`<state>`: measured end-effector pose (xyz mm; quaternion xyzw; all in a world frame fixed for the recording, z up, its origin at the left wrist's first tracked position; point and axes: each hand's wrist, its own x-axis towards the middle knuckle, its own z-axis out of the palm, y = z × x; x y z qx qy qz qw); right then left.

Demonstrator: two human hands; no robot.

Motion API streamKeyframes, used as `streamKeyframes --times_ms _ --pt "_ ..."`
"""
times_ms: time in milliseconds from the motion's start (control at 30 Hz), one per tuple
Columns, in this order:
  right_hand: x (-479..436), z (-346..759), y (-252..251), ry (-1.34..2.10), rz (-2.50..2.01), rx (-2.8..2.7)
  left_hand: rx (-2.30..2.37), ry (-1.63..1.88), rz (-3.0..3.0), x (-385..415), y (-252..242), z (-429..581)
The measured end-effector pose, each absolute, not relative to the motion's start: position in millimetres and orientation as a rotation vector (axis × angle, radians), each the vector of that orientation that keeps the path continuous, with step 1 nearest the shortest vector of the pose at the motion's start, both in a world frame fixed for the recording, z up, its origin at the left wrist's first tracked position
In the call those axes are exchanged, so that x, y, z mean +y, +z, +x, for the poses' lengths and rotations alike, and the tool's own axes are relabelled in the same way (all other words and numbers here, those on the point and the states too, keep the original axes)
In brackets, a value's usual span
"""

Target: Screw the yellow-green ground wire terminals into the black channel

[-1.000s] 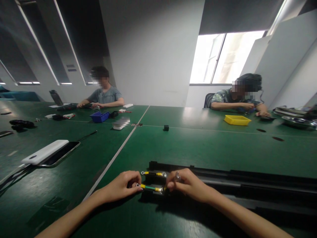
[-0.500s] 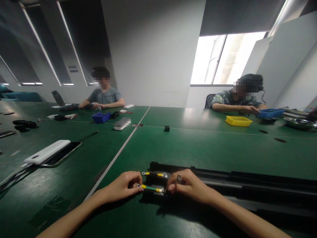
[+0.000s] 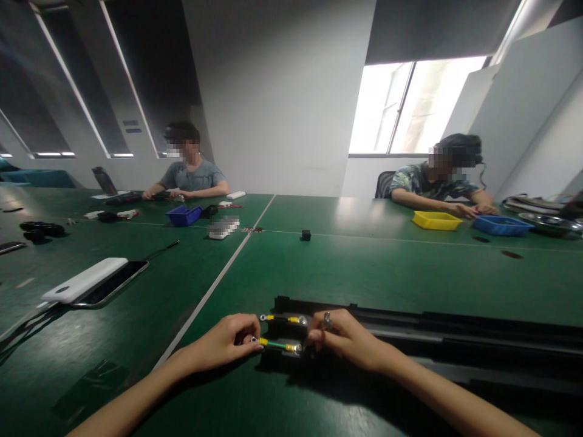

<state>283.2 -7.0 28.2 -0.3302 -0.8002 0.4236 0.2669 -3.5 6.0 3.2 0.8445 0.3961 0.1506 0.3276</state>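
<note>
A: First, on the far left?
B: A white power bank (image 3: 86, 280), flat on the green table (image 3: 195, 258), with a phone (image 3: 113, 284) right beside it.
A: And then?
B: Far back, a gray-shirt person (image 3: 195, 175) behind a small blue box (image 3: 183, 215). Up close, the left hand (image 3: 228, 341).
A: Spread or pinching?
B: Pinching the left end of the green wire (image 3: 277, 345).
A: And the wire, where?
B: Between both hands, low in the middle, at the left end of some long black rails (image 3: 478, 349). Pointing sideways, yellow near both ends, with a metal ring (image 3: 254, 340) at the left tip.
A: Just behind it?
B: A black wire (image 3: 285, 319), yellow near both ends too, lying almost the same way. Much farther back, a little black cube (image 3: 306, 235) on the table.
A: Next, the right hand (image 3: 334, 337)?
B: Curled, with a finger ring (image 3: 327, 320) on, close to the green wire's right end. Pinching something? Cannot tell; too dark around the fingertips (image 3: 314, 335).
A: Farther right?
B: The rails again, reaching the right edge. Far back, a yellow tray (image 3: 436, 221), a patterned-shirt person (image 3: 407, 183) behind it, then a blue tray (image 3: 502, 227).
</note>
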Motion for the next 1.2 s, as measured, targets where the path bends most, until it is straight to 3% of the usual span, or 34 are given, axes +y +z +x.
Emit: streamKeyframes --times_ms 667,1200 --pt "-7.1 283.3 24.9 1.26 -0.919 -2.03 1.048 0.381 2.217 6.0 1.5 -4.1" --pt "-5.9 284.4 25.1 1.135 -0.933 -2.154 1.038 0.398 2.206 6.0 1.9 -3.6"
